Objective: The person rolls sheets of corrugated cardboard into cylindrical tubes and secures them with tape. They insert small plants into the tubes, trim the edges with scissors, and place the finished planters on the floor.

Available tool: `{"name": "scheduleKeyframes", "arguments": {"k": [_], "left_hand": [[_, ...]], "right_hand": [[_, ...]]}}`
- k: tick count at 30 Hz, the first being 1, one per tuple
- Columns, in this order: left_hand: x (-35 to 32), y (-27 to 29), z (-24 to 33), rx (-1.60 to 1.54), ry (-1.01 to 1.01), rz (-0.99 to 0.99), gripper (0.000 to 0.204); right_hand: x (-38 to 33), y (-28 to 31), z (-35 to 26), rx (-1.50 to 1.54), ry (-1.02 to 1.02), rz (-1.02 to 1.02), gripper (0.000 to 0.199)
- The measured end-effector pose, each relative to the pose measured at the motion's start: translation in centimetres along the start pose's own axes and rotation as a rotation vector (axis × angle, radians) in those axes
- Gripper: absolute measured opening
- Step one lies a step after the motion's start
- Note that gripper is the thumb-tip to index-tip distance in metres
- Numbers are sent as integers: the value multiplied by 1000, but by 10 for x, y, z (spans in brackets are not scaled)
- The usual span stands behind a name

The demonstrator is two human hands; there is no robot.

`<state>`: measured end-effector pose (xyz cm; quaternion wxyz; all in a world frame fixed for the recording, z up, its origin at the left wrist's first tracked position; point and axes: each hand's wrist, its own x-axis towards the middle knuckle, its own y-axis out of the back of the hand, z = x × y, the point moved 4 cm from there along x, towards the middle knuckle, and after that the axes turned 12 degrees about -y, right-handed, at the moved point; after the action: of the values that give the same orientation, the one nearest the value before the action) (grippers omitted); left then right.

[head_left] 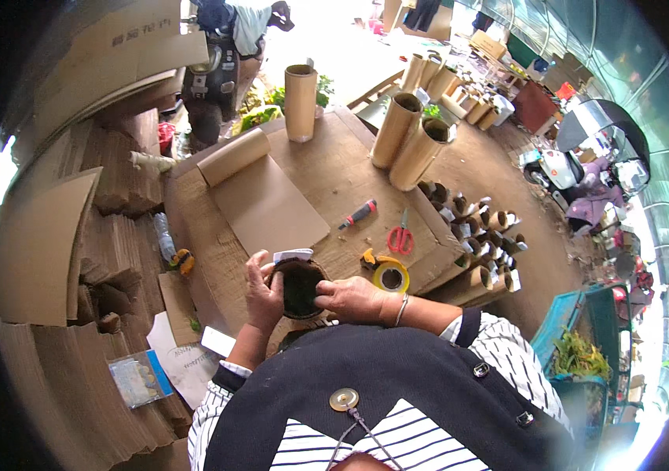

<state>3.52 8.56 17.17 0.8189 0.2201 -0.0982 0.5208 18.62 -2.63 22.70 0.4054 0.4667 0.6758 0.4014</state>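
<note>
A short cardboard tube pot (300, 286) with a dark inside sits at the near edge of the cardboard-covered table (327, 169). My left hand (262, 293) grips its left wall. My right hand (354, 298) holds its right rim, fingers reaching over the opening. A white label (293, 255) sticks up at the pot's far rim. Just right of my right hand lies a yellow tape roll (390, 275).
Red scissors (401, 236) and a red-handled cutter (359, 213) lie on the table, with a rolled brown paper sheet (260, 192) and tall cardboard tubes (409, 141) farther back. Several short tube pots (480, 228) stand on the ground to the right. Stacked cardboard (75, 235) is on the left.
</note>
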Motion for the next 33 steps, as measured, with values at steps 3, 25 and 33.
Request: {"name": "scheduleKeyframes", "arguments": {"k": [3, 25, 33], "left_hand": [[9, 0, -21, -91, -27, 161, 49], [-128, -32, 17, 431, 807, -191, 32], [-178, -34, 11, 427, 852, -285, 36]], "right_hand": [[20, -11, 30, 20, 29, 182, 15], [237, 188, 399, -71, -464, 784, 17], [287, 193, 501, -189, -819, 647, 29]]}}
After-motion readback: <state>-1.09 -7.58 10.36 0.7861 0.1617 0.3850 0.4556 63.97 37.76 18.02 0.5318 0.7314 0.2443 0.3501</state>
